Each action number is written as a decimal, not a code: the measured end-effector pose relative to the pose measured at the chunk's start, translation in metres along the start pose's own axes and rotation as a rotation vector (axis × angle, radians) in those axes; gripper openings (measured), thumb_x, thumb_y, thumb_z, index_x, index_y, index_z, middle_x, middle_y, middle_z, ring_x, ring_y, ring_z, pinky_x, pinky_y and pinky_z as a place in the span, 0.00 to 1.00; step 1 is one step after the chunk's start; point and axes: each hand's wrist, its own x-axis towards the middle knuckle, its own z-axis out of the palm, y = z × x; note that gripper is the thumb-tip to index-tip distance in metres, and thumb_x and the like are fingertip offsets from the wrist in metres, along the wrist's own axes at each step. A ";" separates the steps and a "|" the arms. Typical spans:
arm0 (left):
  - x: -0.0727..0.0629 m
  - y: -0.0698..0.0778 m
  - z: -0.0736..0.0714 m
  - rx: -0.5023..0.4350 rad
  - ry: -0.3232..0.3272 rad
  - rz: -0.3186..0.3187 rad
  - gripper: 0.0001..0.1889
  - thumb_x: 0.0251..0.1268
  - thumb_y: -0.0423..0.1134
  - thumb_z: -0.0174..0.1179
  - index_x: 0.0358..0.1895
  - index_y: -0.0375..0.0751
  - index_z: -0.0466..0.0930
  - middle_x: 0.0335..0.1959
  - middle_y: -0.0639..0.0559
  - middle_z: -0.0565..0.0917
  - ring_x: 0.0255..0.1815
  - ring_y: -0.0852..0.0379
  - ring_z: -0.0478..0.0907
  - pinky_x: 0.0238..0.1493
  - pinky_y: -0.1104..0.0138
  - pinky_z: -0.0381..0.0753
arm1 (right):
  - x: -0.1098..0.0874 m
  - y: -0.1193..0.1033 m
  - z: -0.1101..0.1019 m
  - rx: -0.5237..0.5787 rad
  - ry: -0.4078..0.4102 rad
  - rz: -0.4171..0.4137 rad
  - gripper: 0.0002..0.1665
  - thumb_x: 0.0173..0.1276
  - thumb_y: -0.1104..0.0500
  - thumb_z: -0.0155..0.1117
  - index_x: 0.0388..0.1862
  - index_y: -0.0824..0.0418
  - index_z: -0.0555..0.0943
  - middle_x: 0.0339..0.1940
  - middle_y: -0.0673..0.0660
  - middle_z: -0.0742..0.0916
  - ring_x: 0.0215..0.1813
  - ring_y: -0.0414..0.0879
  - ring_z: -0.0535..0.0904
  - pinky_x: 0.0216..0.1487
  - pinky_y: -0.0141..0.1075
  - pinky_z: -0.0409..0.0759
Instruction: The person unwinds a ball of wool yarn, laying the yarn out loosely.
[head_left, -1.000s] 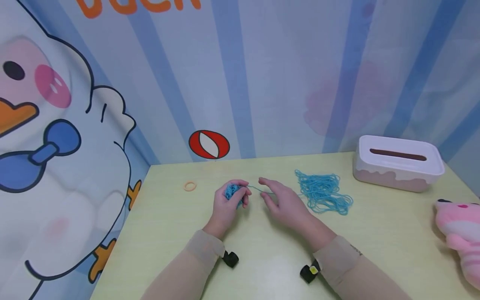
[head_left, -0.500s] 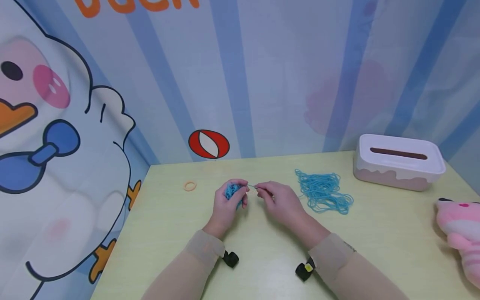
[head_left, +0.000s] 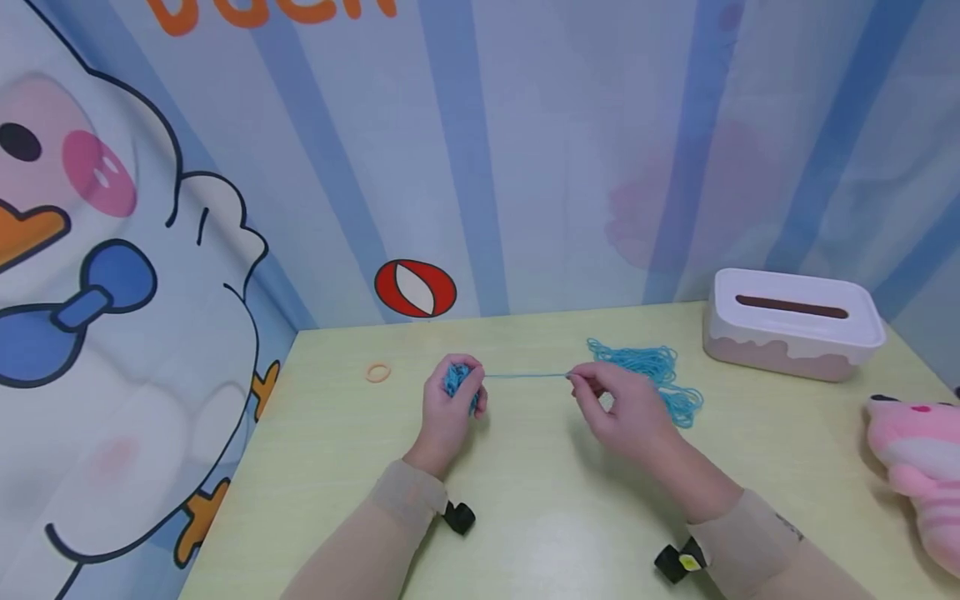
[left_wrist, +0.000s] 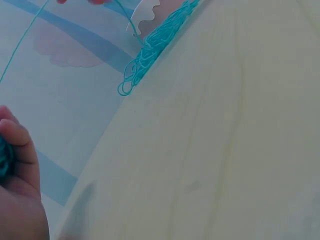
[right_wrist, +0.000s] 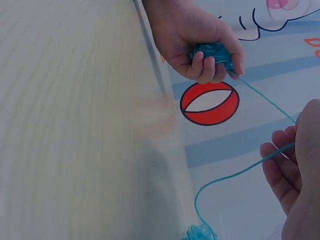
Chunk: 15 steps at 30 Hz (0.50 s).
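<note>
- We see the right grip (head_left: 626, 412) pinching a thin turquoise yarn strand (head_left: 527, 375); it has just pulled away from the left grip, drawing a short span out long and straight.
- The left grip (head_left: 444, 414) stays curled round a compact turquoise yarn bundle (right_wrist: 214, 54), above the bench.
- We judge that this gives the work a taut length to wrap from, with the bundle well secured.
- Past the right grip, we see the strand curve slackly to a loose turquoise yarn pile (head_left: 647, 362) on the pale-yellow bench (head_left: 510, 500), partly hidden by that hand.
- Farther out, we find a thin peach-coloured ring (head_left: 378, 381) left of the hands and a white-and-mauve slotted box (head_left: 795, 333) beyond the pile.
</note>
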 end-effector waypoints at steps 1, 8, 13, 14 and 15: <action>0.000 0.000 0.000 0.003 0.001 0.005 0.14 0.87 0.42 0.60 0.57 0.33 0.75 0.34 0.46 0.80 0.27 0.56 0.78 0.31 0.71 0.84 | -0.002 0.002 -0.004 -0.005 0.011 -0.006 0.06 0.75 0.66 0.71 0.47 0.62 0.90 0.33 0.49 0.92 0.35 0.41 0.88 0.34 0.38 0.88; 0.000 0.001 0.001 -0.050 0.022 0.023 0.18 0.87 0.41 0.59 0.60 0.25 0.76 0.45 0.31 0.82 0.31 0.56 0.83 0.33 0.70 0.88 | -0.017 0.019 -0.028 -0.048 0.077 -0.016 0.05 0.71 0.67 0.72 0.43 0.62 0.91 0.33 0.53 0.93 0.34 0.40 0.89 0.45 0.20 0.84; 0.000 0.000 0.001 -0.002 0.074 0.002 0.13 0.84 0.43 0.63 0.52 0.34 0.78 0.33 0.46 0.82 0.27 0.54 0.77 0.28 0.70 0.81 | -0.026 0.035 -0.044 -0.069 0.119 0.006 0.06 0.69 0.68 0.74 0.42 0.63 0.92 0.31 0.53 0.93 0.33 0.38 0.88 0.46 0.15 0.80; 0.000 0.000 0.000 0.013 0.081 -0.002 0.12 0.83 0.43 0.65 0.51 0.36 0.78 0.32 0.49 0.81 0.26 0.53 0.76 0.28 0.70 0.80 | -0.028 0.038 -0.047 -0.075 0.123 0.020 0.06 0.68 0.68 0.74 0.43 0.62 0.92 0.31 0.53 0.94 0.34 0.37 0.88 0.47 0.15 0.80; 0.000 0.000 0.000 0.025 0.085 -0.006 0.12 0.82 0.42 0.66 0.51 0.37 0.78 0.32 0.51 0.81 0.27 0.53 0.76 0.28 0.71 0.79 | -0.030 0.040 -0.051 -0.079 0.126 0.034 0.06 0.68 0.69 0.74 0.43 0.62 0.92 0.31 0.53 0.94 0.34 0.35 0.87 0.47 0.14 0.80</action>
